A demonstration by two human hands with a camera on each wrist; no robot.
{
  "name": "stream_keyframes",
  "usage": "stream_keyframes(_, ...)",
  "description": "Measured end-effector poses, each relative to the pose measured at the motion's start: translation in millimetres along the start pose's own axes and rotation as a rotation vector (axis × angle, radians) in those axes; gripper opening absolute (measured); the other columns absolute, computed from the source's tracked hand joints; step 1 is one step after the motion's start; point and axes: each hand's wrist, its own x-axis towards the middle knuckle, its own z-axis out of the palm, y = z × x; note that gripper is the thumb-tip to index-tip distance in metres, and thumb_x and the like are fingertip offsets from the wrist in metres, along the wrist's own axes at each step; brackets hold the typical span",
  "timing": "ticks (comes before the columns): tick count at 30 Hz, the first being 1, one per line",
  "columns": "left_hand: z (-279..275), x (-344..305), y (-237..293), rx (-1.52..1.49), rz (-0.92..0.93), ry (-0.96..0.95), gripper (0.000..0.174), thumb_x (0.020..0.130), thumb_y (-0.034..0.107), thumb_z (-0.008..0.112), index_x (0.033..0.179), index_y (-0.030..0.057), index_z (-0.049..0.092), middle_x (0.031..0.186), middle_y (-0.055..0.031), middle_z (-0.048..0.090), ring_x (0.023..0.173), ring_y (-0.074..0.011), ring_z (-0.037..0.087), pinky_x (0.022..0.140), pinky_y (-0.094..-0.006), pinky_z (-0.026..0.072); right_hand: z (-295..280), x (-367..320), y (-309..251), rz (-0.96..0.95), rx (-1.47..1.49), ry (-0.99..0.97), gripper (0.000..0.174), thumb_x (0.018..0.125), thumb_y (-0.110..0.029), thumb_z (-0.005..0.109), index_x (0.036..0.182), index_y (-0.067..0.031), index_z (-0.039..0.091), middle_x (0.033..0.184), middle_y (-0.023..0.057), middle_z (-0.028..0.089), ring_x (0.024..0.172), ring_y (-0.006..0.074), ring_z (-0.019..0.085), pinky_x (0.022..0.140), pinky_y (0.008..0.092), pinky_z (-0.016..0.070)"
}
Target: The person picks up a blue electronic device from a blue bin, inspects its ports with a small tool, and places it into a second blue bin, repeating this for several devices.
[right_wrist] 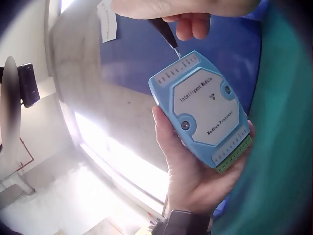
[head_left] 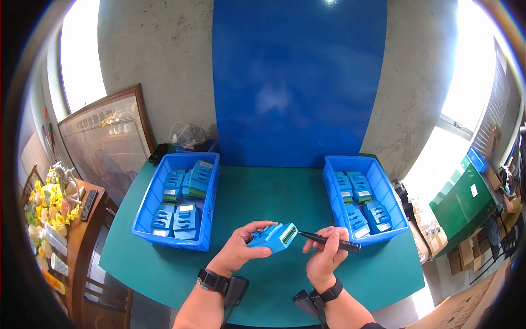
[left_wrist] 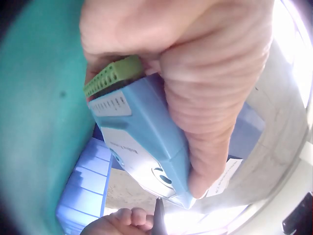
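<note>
My left hand (head_left: pixel 239 251) grips a blue electronic module (head_left: pixel 268 238) above the green table (head_left: pixel 263 192). Its labelled face, printed "Intelligent Module", shows in the right wrist view (right_wrist: pixel 208 105). At the end near the left palm sits a green screw terminal block (left_wrist: pixel 115 76); a second terminal row (head_left: pixel 288 236) faces my right hand (head_left: pixel 324 257). Between the thumb and fingers of that hand is a black screwdriver (head_left: pixel 342 245), its thin tip right at the second terminal row. The left fingers partly cover the module.
A blue bin (head_left: pixel 205 233) at the left holds several similar modules (head_left: pixel 185 219). Another blue bin (head_left: pixel 392 234) at the right holds several more (head_left: pixel 359 186). Behind the table stands a blue panel (head_left: pixel 298 82). A wooden side table with flowers (head_left: pixel 49 205) is at far left.
</note>
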Motion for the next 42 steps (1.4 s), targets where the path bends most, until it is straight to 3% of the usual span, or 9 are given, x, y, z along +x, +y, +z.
stream_keyframes(11, -1, 1, 2, 0.074, 0.078, 0.087, 0.065, 0.065, 0.009, 0.085, 0.124, 0.0084, 0.058, 0.115, -0.0052, 0.058, 0.103, -0.0146, 0.056, 0.089, -0.0281, 0.0466, -4, -14, -3, -0.169, -0.179, -0.241, 0.026, 0.093, -0.026, 0.057, 0.089, -0.0031, 0.044, 0.071, 0.0089, 0.054, 0.055, 0.0134, 0.056, 0.05, 0.0249, 0.0457)
stream_keyframes(15, 0, 3, 1, 0.036, 0.064, 0.144, 0.065, 0.065, 0.009, 0.085, 0.124, 0.0077, 0.058, 0.114, -0.0051, 0.058, 0.102, -0.0147, 0.056, 0.089, -0.0277, 0.0469, 0, -12, -4, -0.22, -0.243, -0.22, 0.024, 0.093, -0.02, 0.058, 0.102, 0.0007, 0.051, 0.078, 0.0095, 0.056, 0.057, 0.0139, 0.058, 0.053, 0.0242, 0.046)
stream_keyframes(20, 1, 3, 0, 0.026, 0.028, 0.084, 0.064, 0.066, 0.005, 0.082, 0.124, 0.0046, 0.057, 0.112, -0.004, 0.062, 0.099, -0.0132, 0.059, 0.089, -0.027, 0.0475, 7, 2, 3, -0.291, -0.455, -0.134, 0.026, 0.088, -0.004, 0.065, 0.112, -0.0017, 0.055, 0.107, 0.0168, 0.059, 0.088, 0.0235, 0.065, 0.069, 0.0288, 0.0523)
stream_keyframes(24, 3, -3, 2, 0.086, 0.005, -0.004, 0.062, 0.066, 0.01, 0.083, 0.123, 0.0037, 0.059, 0.112, -0.0059, 0.062, 0.098, -0.0136, 0.059, 0.087, -0.0271, 0.0486, 2, 7, 2, -0.05, -0.45, -0.323, 0.036, 0.08, -0.024, 0.078, 0.102, -0.003, 0.057, 0.095, 0.0118, 0.064, 0.076, 0.0152, 0.059, 0.065, 0.027, 0.0497)
stream_keyframes(27, 1, -4, 2, 0.092, 0.015, -0.044, 0.061, 0.067, 0.011, 0.083, 0.123, 0.0033, 0.059, 0.11, -0.006, 0.062, 0.097, -0.0138, 0.059, 0.087, -0.0271, 0.0489, -5, 13, -7, 0.196, -0.304, -0.503, 0.037, 0.08, -0.028, 0.079, 0.097, -0.0028, 0.057, 0.084, 0.0077, 0.061, 0.069, 0.0122, 0.054, 0.062, 0.0258, 0.0472)
stream_keyframes(28, 0, -4, 3, 0.095, 0.011, -0.06, 0.061, 0.068, 0.011, 0.082, 0.123, 0.0031, 0.059, 0.11, -0.006, 0.062, 0.096, -0.0138, 0.059, 0.086, -0.0271, 0.0491, -8, 18, -16, 0.17, -0.501, -0.613, 0.036, 0.08, -0.025, 0.079, 0.099, -0.0036, 0.057, 0.096, 0.0068, 0.064, 0.075, 0.0069, 0.054, 0.065, 0.0232, 0.0464)
stream_keyframes(32, 1, -5, 0, 0.126, -0.011, -0.129, 0.06, 0.07, 0.014, 0.081, 0.124, 0.002, 0.058, 0.108, -0.0059, 0.063, 0.095, -0.0139, 0.059, 0.086, -0.0281, 0.049, -8, 31, -45, 0.266, -0.613, -0.731, 0.034, 0.076, -0.023, 0.081, 0.094, -0.0038, 0.06, 0.08, 0.0007, 0.061, 0.068, 0.004, 0.051, 0.059, 0.0209, 0.0428)
stream_keyframes(38, 8, 3, -10, -0.043, 0.071, 0.089, 0.046, 0.084, 0.025, 0.072, 0.121, 0.0016, 0.058, 0.104, -0.0071, 0.063, 0.088, -0.0139, 0.059, 0.082, -0.0278, 0.0488, -30, 66, -56, 0.234, -0.648, -0.519, 0.031, 0.076, -0.027, 0.08, 0.08, -0.0019, 0.062, 0.07, 0.0023, 0.059, 0.064, 0.008, 0.055, 0.057, 0.0231, 0.0451)
stream_keyframes(42, -1, 5, -19, -0.061, -0.04, 0.314, 0.031, 0.087, 0.026, 0.069, 0.107, 0.0026, 0.062, 0.094, -0.0049, 0.062, 0.079, -0.0125, 0.058, 0.075, -0.0269, 0.0492, -54, 126, -75, 0.154, -0.467, -0.134, 0.026, 0.078, -0.023, 0.078, 0.079, -0.0024, 0.062, 0.069, 0.0025, 0.06, 0.06, 0.0087, 0.057, 0.054, 0.021, 0.0458)
